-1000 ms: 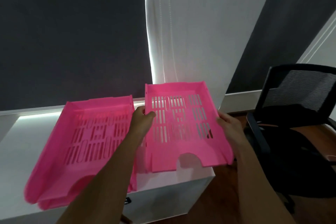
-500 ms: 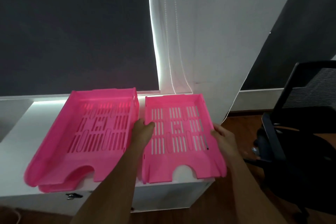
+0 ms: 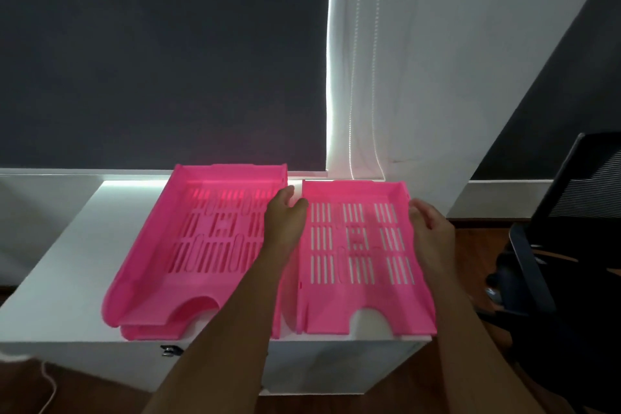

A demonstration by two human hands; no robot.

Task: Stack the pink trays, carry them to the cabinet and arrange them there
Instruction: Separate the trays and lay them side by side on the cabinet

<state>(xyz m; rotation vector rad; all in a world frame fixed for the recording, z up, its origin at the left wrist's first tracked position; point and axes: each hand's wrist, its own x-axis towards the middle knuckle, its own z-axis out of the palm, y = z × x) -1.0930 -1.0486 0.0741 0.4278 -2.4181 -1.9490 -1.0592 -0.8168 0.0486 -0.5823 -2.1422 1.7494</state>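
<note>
My two bare forearms reach in from the bottom edge toward the white cabinet, whose front face carries a small metal latch just below its top edge. A thin white cord trails on the wood floor at the cabinet's near left corner.

On the cabinet top, a single pink tray lies flat on the right half, its notched front edge reaching the cabinet's near edge. My left hand sits at that tray's left wall near the back, thumb hooked over the rim onto the slotted floor, fingers behind the wall; whether it grips tight I cannot tell. My right hand is at the tray's right wall, fingers loosely spread and curled beside the rim, not closed on it so far as I can see.

Just beside it, on the left half of the cabinet top, sits a stack of pink trays, at least two nested, the upper one tilted up toward the back. The two sets nearly touch along their facing walls.

To the right of the cabinet, on the floor, stands a black mesh office chair. Behind the cabinet hangs a dark roller blind, daylight leaking along its right edge, with a white curtain and white wall beyond.
</note>
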